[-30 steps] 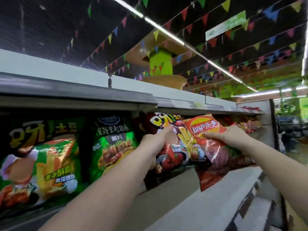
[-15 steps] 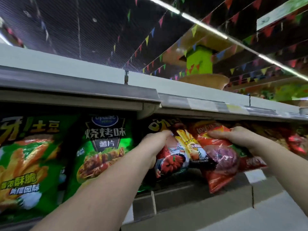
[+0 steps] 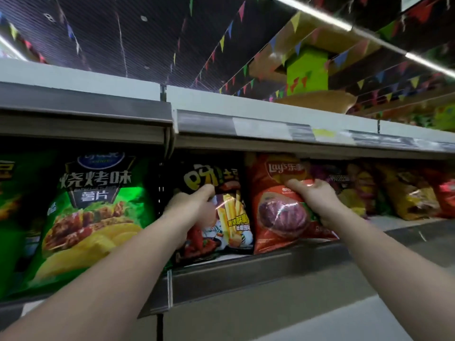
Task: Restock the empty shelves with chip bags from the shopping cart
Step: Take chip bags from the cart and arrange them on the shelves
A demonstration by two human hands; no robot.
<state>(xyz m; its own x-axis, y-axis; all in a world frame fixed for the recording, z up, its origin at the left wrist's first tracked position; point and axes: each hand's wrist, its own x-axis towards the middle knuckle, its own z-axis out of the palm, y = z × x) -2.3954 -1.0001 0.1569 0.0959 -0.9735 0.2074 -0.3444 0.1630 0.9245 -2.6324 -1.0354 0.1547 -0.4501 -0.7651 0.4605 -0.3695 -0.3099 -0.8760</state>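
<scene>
While both bags stand on shelf (image 3: 246, 271), L hand (image 3: 189, 207) grips dark bag (image 3: 231, 217), R hand (image 3: 317, 200) grips red bag (image 3: 275, 217).

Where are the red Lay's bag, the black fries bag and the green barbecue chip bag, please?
red Lay's bag (image 3: 283, 217): head view, front panel.
black fries bag (image 3: 231, 217): head view, fries picture.
green barbecue chip bag (image 3: 96, 210): head view, front centre.

My left hand (image 3: 194, 207) holds the fries bag (image 3: 221, 212) on the shelf (image 3: 246, 269); my right hand (image 3: 317, 200) holds the Lay's bag (image 3: 275, 217) just right of it, touching. The barbecue bag (image 3: 93, 212) stands left; more bags (image 3: 394, 193) right.
</scene>
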